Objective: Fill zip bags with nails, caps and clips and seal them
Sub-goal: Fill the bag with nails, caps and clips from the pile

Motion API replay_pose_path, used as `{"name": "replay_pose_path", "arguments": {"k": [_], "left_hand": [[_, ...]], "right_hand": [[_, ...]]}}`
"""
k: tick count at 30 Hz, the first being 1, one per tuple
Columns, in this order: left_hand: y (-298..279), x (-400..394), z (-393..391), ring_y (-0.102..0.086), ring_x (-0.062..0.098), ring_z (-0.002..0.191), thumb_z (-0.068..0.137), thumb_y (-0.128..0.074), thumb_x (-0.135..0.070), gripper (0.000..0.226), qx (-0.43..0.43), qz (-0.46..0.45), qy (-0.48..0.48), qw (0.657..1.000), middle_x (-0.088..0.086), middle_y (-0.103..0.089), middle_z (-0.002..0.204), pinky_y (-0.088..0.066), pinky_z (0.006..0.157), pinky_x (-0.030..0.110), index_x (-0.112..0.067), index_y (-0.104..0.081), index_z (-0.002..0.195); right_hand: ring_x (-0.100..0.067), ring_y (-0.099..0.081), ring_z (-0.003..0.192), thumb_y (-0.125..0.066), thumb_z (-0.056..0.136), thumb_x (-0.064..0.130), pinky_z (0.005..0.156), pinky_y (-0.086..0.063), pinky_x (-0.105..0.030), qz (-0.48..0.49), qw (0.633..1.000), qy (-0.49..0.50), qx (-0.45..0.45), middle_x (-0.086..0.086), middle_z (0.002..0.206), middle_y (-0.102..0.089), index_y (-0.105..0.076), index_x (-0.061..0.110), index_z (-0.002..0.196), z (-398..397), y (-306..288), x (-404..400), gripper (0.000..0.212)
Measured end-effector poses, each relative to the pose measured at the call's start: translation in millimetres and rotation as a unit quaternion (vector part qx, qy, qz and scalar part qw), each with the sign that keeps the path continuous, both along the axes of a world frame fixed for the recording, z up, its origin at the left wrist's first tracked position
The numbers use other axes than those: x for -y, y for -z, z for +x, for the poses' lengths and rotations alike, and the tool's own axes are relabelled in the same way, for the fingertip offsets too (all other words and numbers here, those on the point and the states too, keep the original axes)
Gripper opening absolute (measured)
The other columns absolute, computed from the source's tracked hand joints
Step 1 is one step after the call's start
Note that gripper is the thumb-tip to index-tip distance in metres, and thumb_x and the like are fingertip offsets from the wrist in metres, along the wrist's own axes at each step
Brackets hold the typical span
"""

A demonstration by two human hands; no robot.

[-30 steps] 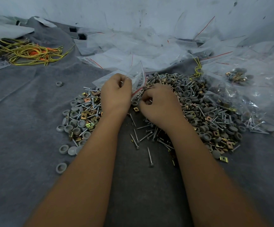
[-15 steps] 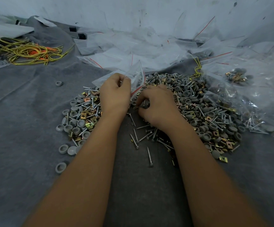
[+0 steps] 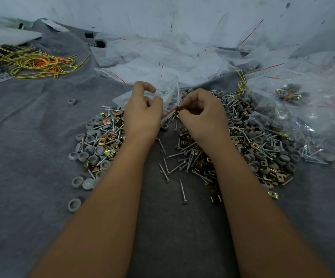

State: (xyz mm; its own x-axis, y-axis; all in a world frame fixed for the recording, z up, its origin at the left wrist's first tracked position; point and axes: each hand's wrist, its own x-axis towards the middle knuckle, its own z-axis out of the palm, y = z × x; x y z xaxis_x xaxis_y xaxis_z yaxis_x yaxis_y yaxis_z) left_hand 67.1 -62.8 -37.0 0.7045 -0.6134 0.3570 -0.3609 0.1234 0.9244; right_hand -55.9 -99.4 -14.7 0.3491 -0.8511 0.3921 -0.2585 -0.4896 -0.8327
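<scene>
Zip bag (image 3: 169, 97), clear with a red seal line, is held just above centre of the frame, over the far edge of the hardware pile. Its mouth is gripped by the left hand (image 3: 142, 111), fingers curled round the plastic. A small bunch of brass-coloured clips (image 3: 179, 109) is pinched in the fingertips of the right hand (image 3: 202, 115) and is presented at the red-lined opening. Loose nails (image 3: 182, 190), grey caps (image 3: 94, 155) and further clips are spread on the grey cloth (image 3: 32, 137) to either side of the wrists. Empty bags (image 3: 142, 65) are heaped at upper centre; filled bags (image 3: 303, 109) lie at the right.

The step in hand is judged to be loading. It is best done with the mouth kept pulled wide and tilted toward the pinch, so that the clips are released well inside the seal line and none is caught in the zip track. What the bag already contains cannot be told with certainty.
</scene>
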Motion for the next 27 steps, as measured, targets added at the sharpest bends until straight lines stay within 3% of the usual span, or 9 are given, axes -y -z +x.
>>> {"name": "replay_pose_path", "arguments": {"k": [3,6,8,16,19,24,27], "left_hand": [[-3.7,-1.2,1.7,-0.035,0.004,0.041,0.089,-0.050,-0.007,0.013,-0.042,-0.041,-0.037,0.998,-0.006,-0.042,0.051,-0.030,0.044,0.024,-0.020,-0.051,0.093],[-7.4,-1.7,4.1,-0.035,0.008,0.044,0.091,-0.050,-0.009,0.013,-0.081,-0.072,-0.081,0.991,-0.003,-0.042,0.054,-0.029,0.048,0.027,-0.021,-0.051,0.089],[-9.1,-1.7,4.0,-0.036,0.012,0.049,0.093,-0.050,-0.011,0.017,-0.089,-0.080,-0.089,0.989,-0.001,-0.044,0.057,-0.031,0.053,0.029,-0.027,-0.049,0.085],[-12.3,-4.2,5.8,-0.038,0.008,0.051,0.091,-0.051,-0.010,0.018,-0.127,-0.128,-0.145,0.973,-0.008,-0.043,0.058,-0.034,0.053,0.024,-0.026,-0.049,0.084],[-13.7,-4.7,7.9,-0.036,0.005,0.050,0.091,-0.051,-0.008,0.021,-0.151,-0.149,-0.152,0.965,-0.010,-0.041,0.057,-0.034,0.051,0.021,-0.027,-0.049,0.082],[-16.3,-5.1,11.1,-0.034,0.007,0.050,0.092,-0.051,-0.009,0.024,-0.175,-0.171,-0.168,0.955,-0.009,-0.040,0.057,-0.033,0.050,0.021,-0.029,-0.047,0.080],[-17.2,-5.7,12.5,-0.034,0.009,0.052,0.092,-0.051,-0.008,0.024,-0.183,-0.180,-0.170,0.952,-0.007,-0.040,0.058,-0.033,0.052,0.023,-0.028,-0.047,0.079]], "right_hand": [[-0.011,-0.056,0.071,-0.063,0.079,0.012,0.063,-0.047,-0.030,-0.026,0.992,0.080,-0.097,0.009,0.072,-0.060,-0.059,0.024,0.080,-4.9,3.4,7.3,0.012],[-0.025,-0.056,0.103,-0.061,0.085,0.021,0.088,-0.048,-0.041,-0.089,0.959,0.118,-0.243,0.000,0.104,-0.065,-0.064,0.023,0.106,-6.6,5.8,11.2,0.021],[-0.027,-0.049,0.114,-0.060,0.086,0.026,0.096,-0.041,-0.040,-0.124,0.940,0.107,-0.298,-0.003,0.118,-0.061,-0.063,0.024,0.117,-3.0,6.2,10.4,0.031],[-0.025,-0.040,0.126,-0.049,0.093,0.017,0.102,-0.032,-0.040,-0.160,0.901,-0.008,-0.403,0.001,0.136,-0.051,-0.058,0.024,0.130,19.7,11.3,12.3,0.039],[-0.026,-0.040,0.125,-0.052,0.093,0.024,0.103,-0.030,-0.045,-0.170,0.888,-0.003,-0.427,-0.001,0.131,-0.052,-0.061,0.026,0.127,27.0,8.5,14.2,0.035],[-0.024,-0.051,0.117,-0.064,0.086,0.026,0.098,-0.038,-0.039,-0.165,0.915,-0.040,-0.366,0.001,0.116,-0.061,-0.072,0.035,0.107,33.5,-0.2,10.3,0.023],[-0.024,-0.053,0.114,-0.067,0.083,0.041,0.094,-0.038,-0.038,-0.161,0.903,-0.075,-0.392,0.000,0.111,-0.063,-0.071,0.033,0.111,39.1,1.1,4.4,0.030]]}}
